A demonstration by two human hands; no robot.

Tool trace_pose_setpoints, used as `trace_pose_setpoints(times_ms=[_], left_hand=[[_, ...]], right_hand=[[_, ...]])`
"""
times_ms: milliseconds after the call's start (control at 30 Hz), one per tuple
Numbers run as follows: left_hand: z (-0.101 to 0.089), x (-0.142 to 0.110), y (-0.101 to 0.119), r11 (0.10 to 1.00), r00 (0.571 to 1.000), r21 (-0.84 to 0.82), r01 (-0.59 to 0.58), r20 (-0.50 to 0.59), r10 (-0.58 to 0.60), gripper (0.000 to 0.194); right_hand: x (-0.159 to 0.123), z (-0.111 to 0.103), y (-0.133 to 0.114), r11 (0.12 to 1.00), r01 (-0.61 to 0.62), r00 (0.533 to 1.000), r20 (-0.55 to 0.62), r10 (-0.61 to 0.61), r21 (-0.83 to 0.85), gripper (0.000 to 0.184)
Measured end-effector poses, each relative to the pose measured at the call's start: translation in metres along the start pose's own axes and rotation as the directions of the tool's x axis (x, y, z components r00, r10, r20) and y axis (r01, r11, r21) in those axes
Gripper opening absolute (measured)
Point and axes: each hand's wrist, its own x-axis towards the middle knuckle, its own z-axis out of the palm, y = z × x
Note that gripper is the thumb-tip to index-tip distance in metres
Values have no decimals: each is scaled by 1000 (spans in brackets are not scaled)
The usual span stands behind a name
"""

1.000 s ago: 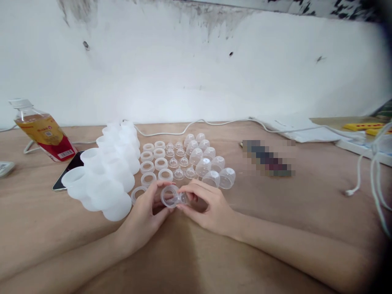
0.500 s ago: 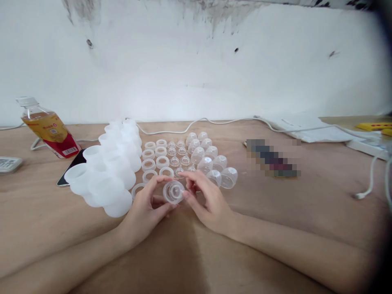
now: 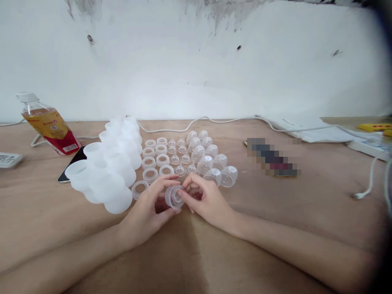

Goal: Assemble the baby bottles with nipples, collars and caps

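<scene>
My left hand [image 3: 150,210] is curled around a translucent bottle collar ring [image 3: 169,196], tilted toward me. A clear baby bottle nipple [image 3: 177,197] sits at the ring's opening, and the thumb and fingers of my right hand [image 3: 203,200] pinch its edge. How deep the nipple sits in the ring I cannot tell. Beyond my hands lie rows of collar rings [image 3: 148,162], clear nipples [image 3: 185,158] and clear dome caps [image 3: 205,164]. To the left stand several frosted white bottles [image 3: 113,163] with open mouths, close together.
A drink bottle [image 3: 55,126] leans at the left beside a dark tablet or phone [image 3: 69,167], partly under the frosted bottles. A pixelated flat object [image 3: 272,158] lies to the right. A white cable [image 3: 183,131] runs along the wall, near papers [image 3: 303,128].
The ring has turned sideways in my left hand. My right fingers have closed in from its rim onto the nipple. The view has shifted slightly.
</scene>
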Motion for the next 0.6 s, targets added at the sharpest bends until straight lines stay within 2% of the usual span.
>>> trace_pose_setpoints(times_ms=[133, 233, 300, 467, 600], left_hand=[[-1, 0, -4, 996, 999, -94, -3, 44, 7, 34], [0, 0, -3, 981, 995, -195, 8, 94, 11, 29], [1, 0, 0, 984, 995, -176, 1, 100, 17, 28], [2, -2, 6, 999, 1000, 44, -14, -24, 15, 35], [1, -3, 4, 1000, 995, 27, -6, -104, 9, 23]], right_hand=[[1, 0, 1, 996, 30, 997, 69, -36, 80, 14], [0, 3, 2, 973, -47, 988, 155, 12, 226, 19], [0, 5, 3, 956, -78, 987, 157, 34, 281, 21], [-2, 8, 1, 987, -50, 997, 62, 41, 151, 18], [-3, 6, -1, 999, 27, 998, 54, -28, 19, 17]])
